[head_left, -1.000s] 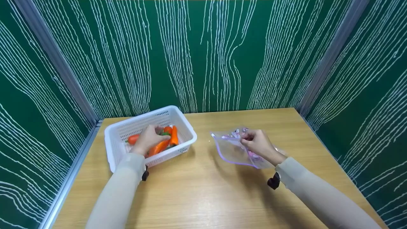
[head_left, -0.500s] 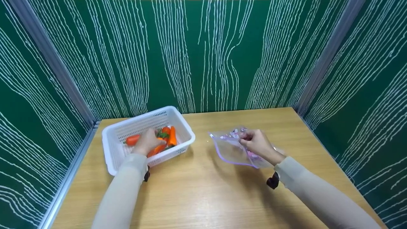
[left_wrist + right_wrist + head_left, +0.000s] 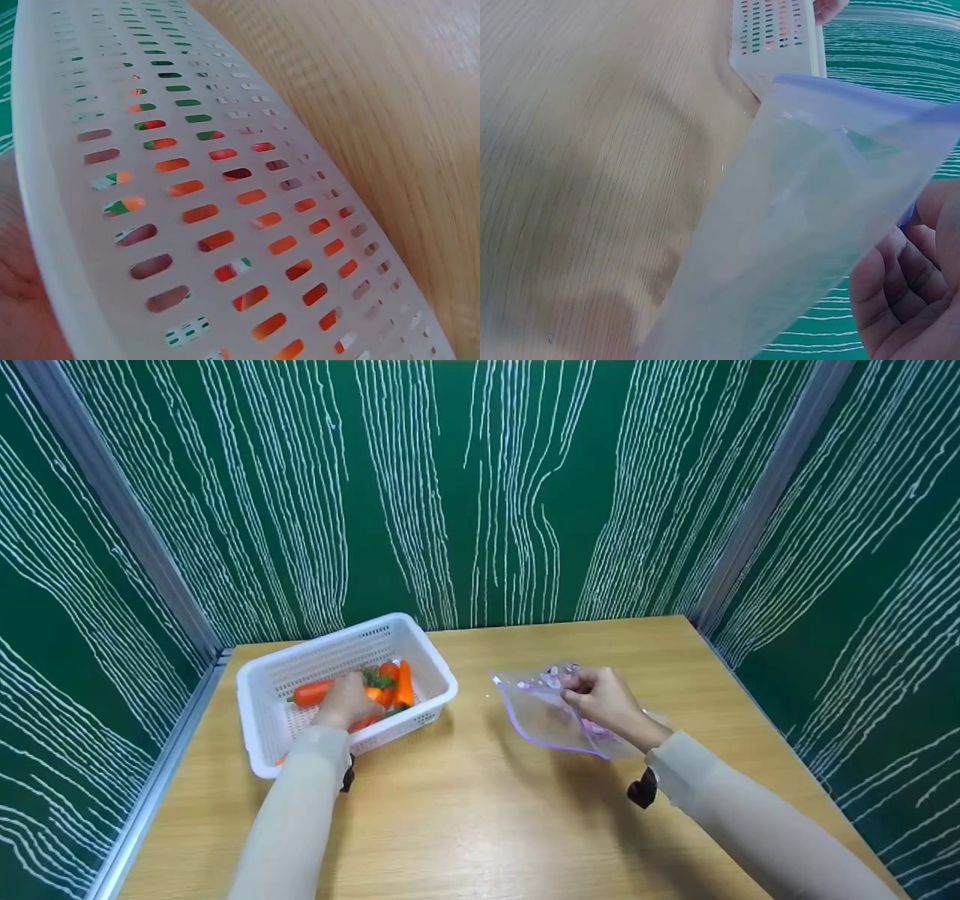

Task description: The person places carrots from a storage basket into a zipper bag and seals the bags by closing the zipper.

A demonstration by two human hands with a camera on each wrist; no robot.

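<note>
A white perforated plastic basket (image 3: 259, 690) stands at the left of the table. My left hand (image 3: 346, 701) reaches down into it among orange and red vegetables, its fingers mostly hidden; whether they grip one cannot be told. Left of that hand lies an orange-red carrot-like vegetable (image 3: 313, 692), and to its right an upright orange one (image 3: 404, 686). Leafy green tops (image 3: 371, 676) show between them. My right hand (image 3: 604, 701) pinches the edge of a clear zip bag (image 3: 540, 716) with a purple rim and pink-and-white print. The bag's mouth faces left, toward the basket.
The wooden table (image 3: 465, 810) extends between basket and bag and toward the front. Green panels (image 3: 517, 510) with white wavy lines stand along the back and both sides, joined by metal posts (image 3: 765, 495). In the left wrist view, the basket's slotted wall (image 3: 225, 195) blocks most of the hand.
My left hand has sunk and shifted slightly left within the basket, exposing more green leaves. The whole head view has drifted a little. My right hand keeps its pinch on the bag.
</note>
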